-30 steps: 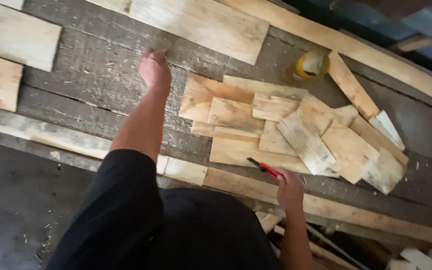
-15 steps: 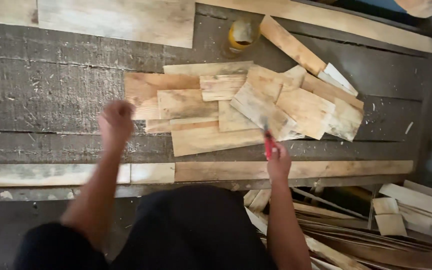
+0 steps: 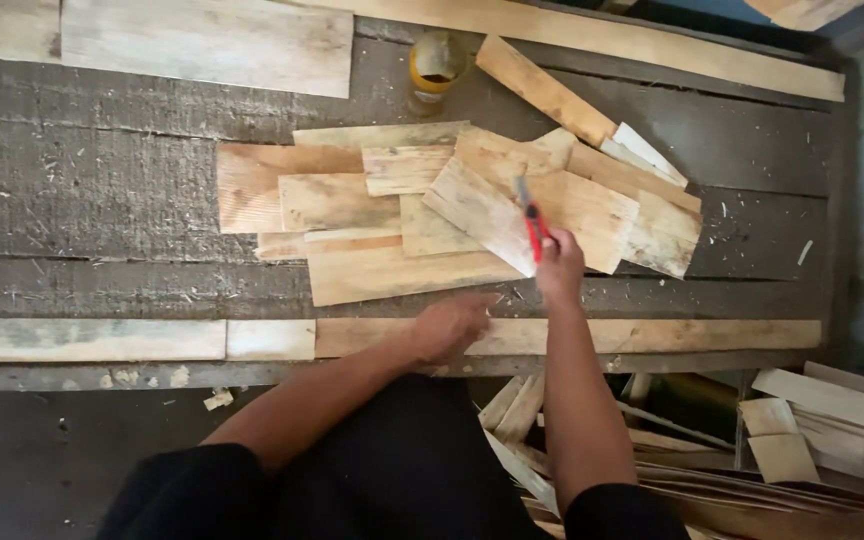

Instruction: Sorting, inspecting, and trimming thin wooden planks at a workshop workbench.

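My right hand (image 3: 559, 265) grips a red utility knife (image 3: 531, 219), its blade pointing away from me over a heap of thin pale wood pieces (image 3: 452, 205) on a dark, rough workbench (image 3: 92, 190). My left hand (image 3: 452, 325) rests on the long pale batten (image 3: 652, 333) along the bench's near edge, fingers loosely curled and holding nothing, just below the lowest wood piece (image 3: 402, 272). Both forearms reach out from black sleeves.
A yellow jar (image 3: 435, 66) stands at the back of the bench beside a slanted wood strip (image 3: 542, 88). A wide board (image 3: 207, 42) lies at the back left. More wood offcuts (image 3: 802, 430) are piled below the bench at right.
My left hand has drawn back from the bench's middle left to the near batten beside my right hand. The right hand with the knife has moved up onto the wood heap. The view shifted.
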